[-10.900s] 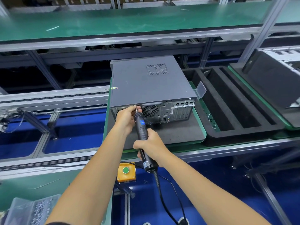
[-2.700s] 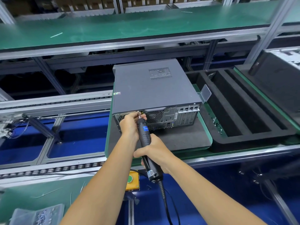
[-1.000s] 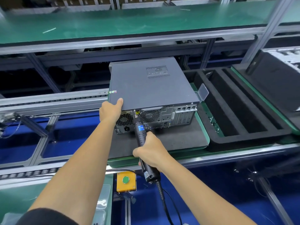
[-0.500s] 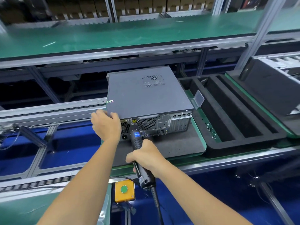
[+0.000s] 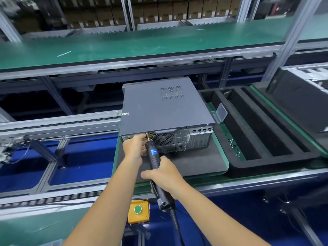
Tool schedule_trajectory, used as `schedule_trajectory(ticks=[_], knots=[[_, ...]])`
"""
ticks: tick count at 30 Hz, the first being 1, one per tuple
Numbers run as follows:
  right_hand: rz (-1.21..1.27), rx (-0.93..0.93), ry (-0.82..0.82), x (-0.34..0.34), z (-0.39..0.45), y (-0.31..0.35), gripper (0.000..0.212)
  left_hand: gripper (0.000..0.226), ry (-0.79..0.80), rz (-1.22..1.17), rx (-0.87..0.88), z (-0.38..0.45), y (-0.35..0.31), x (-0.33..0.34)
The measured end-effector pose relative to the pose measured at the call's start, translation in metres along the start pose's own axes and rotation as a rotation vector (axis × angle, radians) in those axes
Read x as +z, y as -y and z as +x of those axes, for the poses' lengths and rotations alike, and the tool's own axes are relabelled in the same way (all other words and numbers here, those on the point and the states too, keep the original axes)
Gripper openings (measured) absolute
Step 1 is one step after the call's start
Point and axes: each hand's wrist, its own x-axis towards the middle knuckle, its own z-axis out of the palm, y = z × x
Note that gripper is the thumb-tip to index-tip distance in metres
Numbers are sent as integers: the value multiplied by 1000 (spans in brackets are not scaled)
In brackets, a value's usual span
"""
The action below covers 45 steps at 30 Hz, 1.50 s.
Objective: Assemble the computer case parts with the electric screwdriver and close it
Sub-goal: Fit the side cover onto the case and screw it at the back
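The right hand [image 5: 164, 176] grips the electric screwdriver [image 5: 154, 161], its bit at the rear panel's upper edge, where the left hand [image 5: 135, 146] pinches near the tip — the closed computer case [image 5: 165, 110] lies on a dark foam pad [image 5: 198, 162] atop a green-edged tray [image 5: 226, 158].

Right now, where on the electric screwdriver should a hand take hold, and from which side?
Wrap the electric screwdriver around its thick mid-body, from the right and below, as the right hand does. The long barrel tilts toward the computer case; the left hand steadies its slim tip.
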Motion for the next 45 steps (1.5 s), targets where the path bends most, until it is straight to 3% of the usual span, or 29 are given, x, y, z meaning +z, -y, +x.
schedule_trajectory(ticks=[20,31,38,45], knots=[[-116,-16,-11,-7,-1,-2,40,5,23,-218,-66,-3,0,9],[-89,-166,-38,-17,1,21,31,7,36,-124,151,-6,-41,10],[-98,-248,-65,-41,6,51,28,8,141,-242,141,7,-78,24],[-130,-266,-153,-118,29,50,30,11,300,-192,169,20,-83,104]])
